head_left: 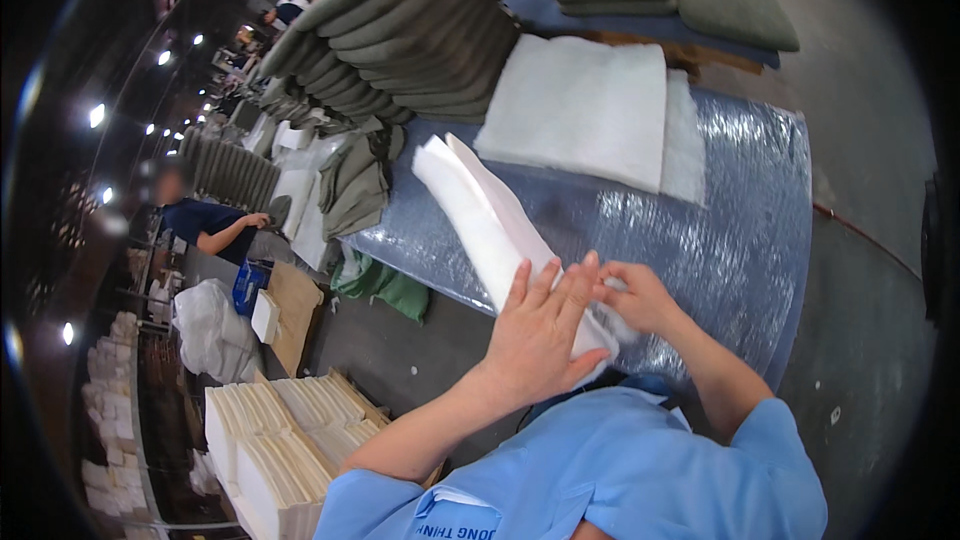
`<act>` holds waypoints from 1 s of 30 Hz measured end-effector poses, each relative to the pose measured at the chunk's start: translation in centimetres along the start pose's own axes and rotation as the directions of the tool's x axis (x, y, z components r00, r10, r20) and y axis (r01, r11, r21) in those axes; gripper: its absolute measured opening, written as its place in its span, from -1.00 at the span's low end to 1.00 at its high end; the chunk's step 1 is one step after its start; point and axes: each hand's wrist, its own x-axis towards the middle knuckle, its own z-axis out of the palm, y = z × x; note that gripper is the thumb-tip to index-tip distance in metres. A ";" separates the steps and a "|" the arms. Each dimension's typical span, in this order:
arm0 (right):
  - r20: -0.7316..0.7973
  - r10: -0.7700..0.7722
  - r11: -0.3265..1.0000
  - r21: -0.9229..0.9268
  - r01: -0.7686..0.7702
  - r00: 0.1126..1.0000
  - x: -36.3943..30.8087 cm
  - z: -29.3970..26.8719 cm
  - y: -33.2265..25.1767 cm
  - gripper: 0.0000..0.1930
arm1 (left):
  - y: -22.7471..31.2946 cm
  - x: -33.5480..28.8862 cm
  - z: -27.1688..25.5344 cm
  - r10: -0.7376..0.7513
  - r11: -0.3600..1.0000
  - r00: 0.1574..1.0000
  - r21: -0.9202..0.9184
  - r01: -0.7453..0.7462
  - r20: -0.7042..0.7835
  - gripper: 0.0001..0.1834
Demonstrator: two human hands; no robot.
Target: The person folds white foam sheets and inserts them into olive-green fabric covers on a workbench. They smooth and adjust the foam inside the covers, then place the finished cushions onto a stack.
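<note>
In front of me a pale foam slab (510,208), partly wrapped in fluffy white batting (458,208), stands on its long edge on a plastic-covered blue table (590,230). My left hand (545,328) lies flat against its near end, fingers stretched and thumb spread. Just right of it, my right hand (637,297) is closed, its fingers pinching the batting's edge near the slab's near end. The exact pinch point is partly hidden by the fingers. Farther back on the table lies a flat white batting pile (580,105).
Tall stacks of grey-green cushions (410,35) rise at the far left of the table. Stacked cream foam slabs (290,440) stand at lower left, near a white plastic bag (215,325). A co-worker (215,225) in dark clothing is at the left beside grey-green fabric (355,185).
</note>
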 end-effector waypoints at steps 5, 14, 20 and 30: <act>0.111 -0.148 0.955 0.273 0.113 0.983 -0.8 3.4 -0.7 -0.76 | -0.7 -1.1 0.7 -0.045 0.999 0.999 -0.030 0.045 -0.026 0.13; -0.128 -0.253 0.959 0.096 0.266 0.959 11.8 2.1 -10.1 -0.72 | -3.5 -0.6 0.1 0.182 0.904 0.967 -0.356 -0.237 -0.181 0.00; -0.097 -0.172 0.977 -0.144 0.158 0.980 15.2 2.4 -12.2 -0.73 | -14.5 -2.1 1.8 0.146 0.744 0.847 -0.507 -0.435 -0.511 -0.27; -0.042 -0.240 0.736 -0.659 0.154 0.970 15.4 6.4 -19.0 -0.54 | -34.3 3.4 2.7 -0.255 0.390 0.935 -0.911 -0.133 -0.246 -0.23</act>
